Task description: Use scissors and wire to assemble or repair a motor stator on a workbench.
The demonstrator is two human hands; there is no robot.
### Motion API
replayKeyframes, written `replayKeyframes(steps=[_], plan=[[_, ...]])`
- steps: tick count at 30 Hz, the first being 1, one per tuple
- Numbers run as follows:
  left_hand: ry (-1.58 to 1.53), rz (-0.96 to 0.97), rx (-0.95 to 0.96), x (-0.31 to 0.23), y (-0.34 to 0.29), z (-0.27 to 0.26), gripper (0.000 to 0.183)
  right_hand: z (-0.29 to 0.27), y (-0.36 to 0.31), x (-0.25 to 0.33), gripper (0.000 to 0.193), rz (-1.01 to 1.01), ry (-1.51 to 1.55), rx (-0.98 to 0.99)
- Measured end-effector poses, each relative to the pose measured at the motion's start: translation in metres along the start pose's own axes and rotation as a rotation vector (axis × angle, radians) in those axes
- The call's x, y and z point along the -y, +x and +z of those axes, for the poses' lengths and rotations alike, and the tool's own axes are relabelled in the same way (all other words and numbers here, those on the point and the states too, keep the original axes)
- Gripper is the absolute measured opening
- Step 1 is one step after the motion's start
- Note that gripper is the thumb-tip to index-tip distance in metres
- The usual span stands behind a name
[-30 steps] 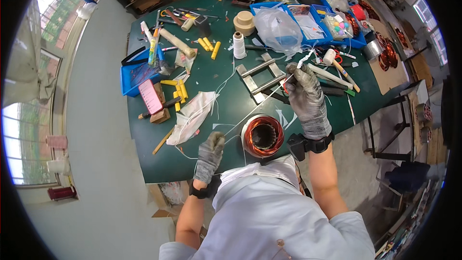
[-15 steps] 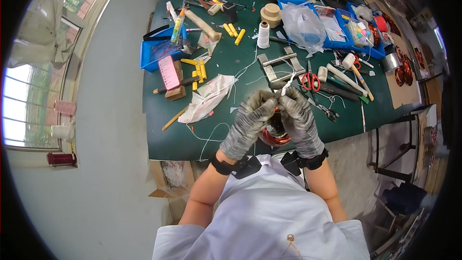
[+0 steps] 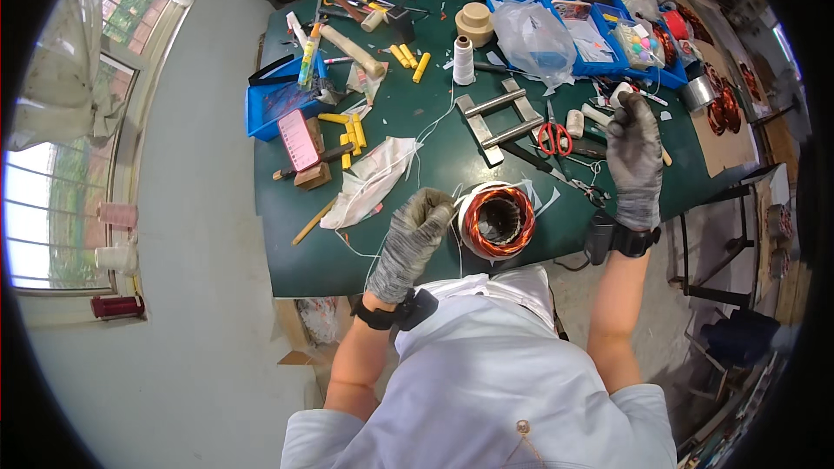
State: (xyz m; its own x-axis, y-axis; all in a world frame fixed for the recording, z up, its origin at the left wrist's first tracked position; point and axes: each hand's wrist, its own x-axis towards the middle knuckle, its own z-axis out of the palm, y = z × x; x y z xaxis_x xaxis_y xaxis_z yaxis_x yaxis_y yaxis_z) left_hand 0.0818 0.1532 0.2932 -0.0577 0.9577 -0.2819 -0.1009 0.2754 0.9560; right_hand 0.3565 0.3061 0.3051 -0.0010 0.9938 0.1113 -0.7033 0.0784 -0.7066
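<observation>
A motor stator [image 3: 473,239] with a ring of copper windings and a white edge stands near the table's front. Left of it, my left hand [image 3: 408,243] in a grey glove is closed, its fingertips pinching a white cord [image 3: 455,202] beside the stator's rim. My right hand [image 3: 636,161], gloved too, is raised well to the right of the stator, its fingers drawn together beside a white mallet head [image 3: 619,94]. What those fingers hold, if anything, is too small to make out. Red-handled scissors [image 3: 554,137] and pliers [image 3: 596,194] lie between the stator and my right hand.
Behind the stator are a metal frame [image 3: 499,122] and a white thread spool [image 3: 464,62]. A white cloth [image 3: 369,184], a phone [image 3: 299,141] on a wooden block and a blue tray [image 3: 261,113] lie left. Blue bins [image 3: 599,65] stand at the back right.
My hands have parted: the right has swung up and right, while the left has moved a little left and down. The stator, mostly covered by my hands before, now shows fully.
</observation>
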Motion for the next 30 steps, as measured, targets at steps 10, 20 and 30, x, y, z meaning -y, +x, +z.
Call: replayKeyframes(steps=[10,20,30], plan=[[0.285,0.189,-0.085,-0.003,0.01,0.01,0.013,0.082,-0.086,-0.078,0.031,-0.031,-1.015,0.679],[0.273,0.001,0.018,0.002,0.005,0.002,0.01,0.059,-0.079,-0.083,0.021,-0.315,-1.383,0.896],[0.417,0.066,-0.044,-0.009,-0.015,-0.025,0.01,0.034,-0.051,-0.045,0.009,-0.222,-1.296,0.496]])
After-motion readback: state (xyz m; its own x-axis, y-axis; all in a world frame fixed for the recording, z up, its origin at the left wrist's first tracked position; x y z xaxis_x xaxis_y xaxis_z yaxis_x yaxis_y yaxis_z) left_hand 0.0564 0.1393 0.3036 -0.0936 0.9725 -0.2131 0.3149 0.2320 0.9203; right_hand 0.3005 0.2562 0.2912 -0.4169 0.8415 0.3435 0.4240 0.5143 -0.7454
